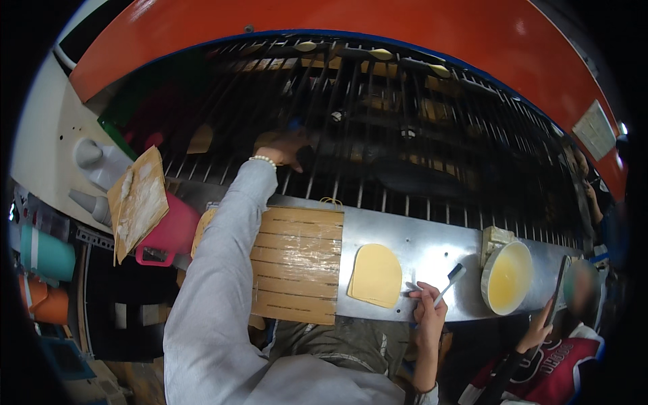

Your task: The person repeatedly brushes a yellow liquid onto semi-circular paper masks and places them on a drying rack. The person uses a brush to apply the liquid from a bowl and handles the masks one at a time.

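- One dark, blurred shape (306, 158) sits at my left hand (287, 148), over the barred rack (384, 200); I cannot tell whether those fingers grip it.
- The bowl (518, 252) holds something yellow.
- My right hand's fingers clamp a small brush (447, 287), partly hiding its handle, between yellow sheets (375, 277) and bowl; its long axis slants, bristles up and rightward.
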{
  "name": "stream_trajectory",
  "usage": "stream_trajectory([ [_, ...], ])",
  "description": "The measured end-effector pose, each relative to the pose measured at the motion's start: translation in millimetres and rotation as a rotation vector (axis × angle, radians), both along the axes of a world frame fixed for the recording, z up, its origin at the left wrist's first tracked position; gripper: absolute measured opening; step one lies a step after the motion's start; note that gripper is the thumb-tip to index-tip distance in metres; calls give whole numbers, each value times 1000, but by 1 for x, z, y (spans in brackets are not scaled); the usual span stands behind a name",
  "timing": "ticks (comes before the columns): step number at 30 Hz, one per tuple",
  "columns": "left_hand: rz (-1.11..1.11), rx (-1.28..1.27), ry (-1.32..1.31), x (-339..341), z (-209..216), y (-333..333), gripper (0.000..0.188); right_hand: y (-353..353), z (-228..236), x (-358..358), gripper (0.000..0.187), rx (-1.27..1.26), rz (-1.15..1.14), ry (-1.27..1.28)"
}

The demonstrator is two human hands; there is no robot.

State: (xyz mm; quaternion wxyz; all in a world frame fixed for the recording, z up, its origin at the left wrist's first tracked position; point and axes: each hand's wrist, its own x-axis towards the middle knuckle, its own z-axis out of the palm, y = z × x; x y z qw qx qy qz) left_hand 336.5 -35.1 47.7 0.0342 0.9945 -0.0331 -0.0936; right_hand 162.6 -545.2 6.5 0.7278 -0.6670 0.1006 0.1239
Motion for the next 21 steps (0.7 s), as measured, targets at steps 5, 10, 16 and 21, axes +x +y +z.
stream_trajectory([
  [5, -9, -35, -328, 4, 35, -34, 97, 2, 8, -11, 32, -167, -14, -205],
  [10, -101, -948, -724, -69, 112, -160, 41, 3, 60, -13, 37, -27, -68, -230],
  [16, -119, -1371, -727, -173, 100, -243, 32, -7, 102, -33, 40, 265, -47, -198],
  [21, 28, -1452, -447, -230, 69, -291, 32, 15, 109, -41, 31, 293, 78, -155],
])
